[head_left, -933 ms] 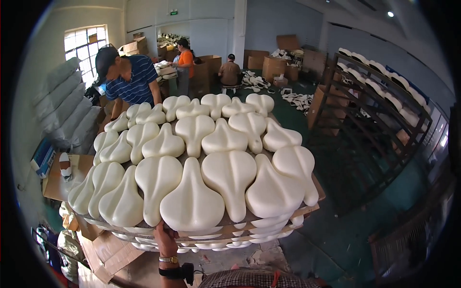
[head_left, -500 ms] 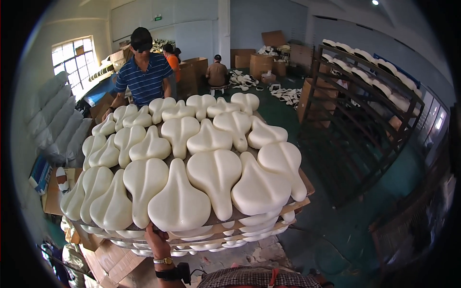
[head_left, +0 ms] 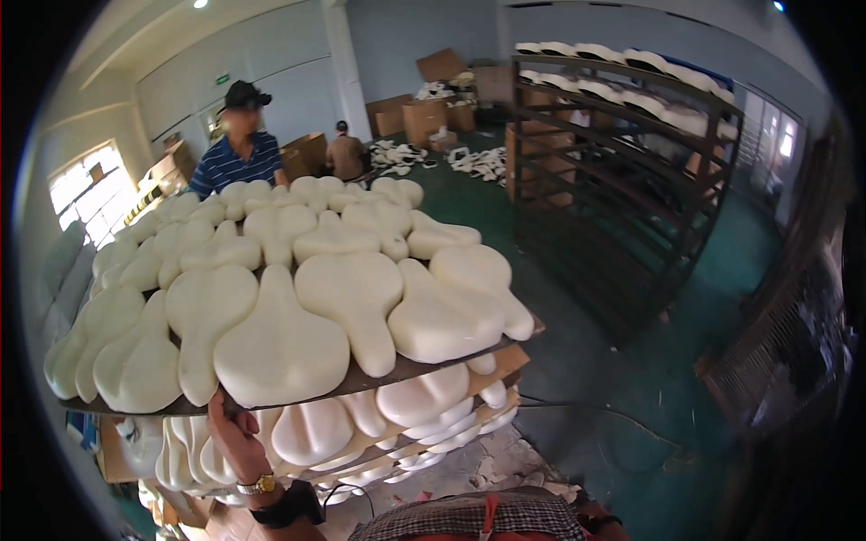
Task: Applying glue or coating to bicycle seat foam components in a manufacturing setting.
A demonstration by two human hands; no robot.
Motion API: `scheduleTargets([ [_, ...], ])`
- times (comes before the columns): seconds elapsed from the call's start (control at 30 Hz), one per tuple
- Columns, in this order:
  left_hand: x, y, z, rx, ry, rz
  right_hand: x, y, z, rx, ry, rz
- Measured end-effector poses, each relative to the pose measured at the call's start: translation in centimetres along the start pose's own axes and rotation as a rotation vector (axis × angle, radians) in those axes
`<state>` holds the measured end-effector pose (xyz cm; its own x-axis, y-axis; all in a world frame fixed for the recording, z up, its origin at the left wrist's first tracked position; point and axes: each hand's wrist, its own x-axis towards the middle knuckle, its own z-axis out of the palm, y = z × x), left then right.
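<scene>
One view only, head camera. Top board [head_left: 433, 362] loaded full with cream foam saddle pads [head_left: 280, 338], lifted clear at near end above lower stack [head_left: 397, 424] of like boards and pads. Left hand [head_left: 236, 437] under near edge of board, fingers curled up against it, gripping; watch [head_left: 257, 485] on wrist. Right hand not seen; state cannot be told. Far end of board near a person in striped shirt [head_left: 236, 162], whose hands are hidden behind pads; whether that person carries it cannot be told.

Judged progress: lift begun, board off stack at near side; carry and set-down not yet done. Dark rack [head_left: 622, 189] far right holds similar pads on upper shelves, lower shelves mostly bare.

Pads: pear-shaped, broad rear, narrow nose, smooth matte, laid alternately nose-to-tail in rows, touching, none seen slipping. Board thin, dark, tilted slightly, pads overhanging near edge.
</scene>
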<state>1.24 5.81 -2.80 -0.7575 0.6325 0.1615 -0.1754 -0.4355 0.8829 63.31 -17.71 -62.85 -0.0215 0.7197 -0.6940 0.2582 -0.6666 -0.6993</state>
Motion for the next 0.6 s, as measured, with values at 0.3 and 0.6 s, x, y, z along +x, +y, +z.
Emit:
scheduleTargets([
  [0.3, -9.6, -6.2, 14.1, -0.006, -0.107, -0.19, -6.8, 0.9, -4.0, 0.491, 0.254, -0.151],
  [0.6, -22.4, -11.6, 36.9, -0.231, -0.332, -0.335, -10.4, 1.7, -21.4, 0.187, 0.687, 0.128],
])
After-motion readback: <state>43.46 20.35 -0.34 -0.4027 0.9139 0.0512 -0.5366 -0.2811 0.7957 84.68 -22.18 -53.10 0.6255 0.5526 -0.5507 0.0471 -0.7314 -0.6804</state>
